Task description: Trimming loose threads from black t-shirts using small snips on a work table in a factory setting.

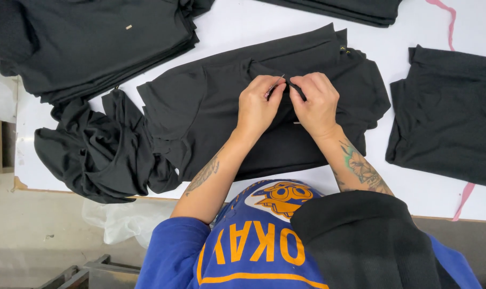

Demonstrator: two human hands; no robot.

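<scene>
Right, both hands are pinched tight on the black garment (264, 115), left hand (258, 107) and right hand (318, 104) almost touching, a small metal tool (275, 85) between the left fingers (272, 84), cloth spread flat under them on the white surface (243, 32).

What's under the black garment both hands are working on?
The black garment lies on the white table; its left edge overlaps a crumpled dark heap. The left hand and right hand pinch its fabric. Anything beneath its middle is covered.
</scene>
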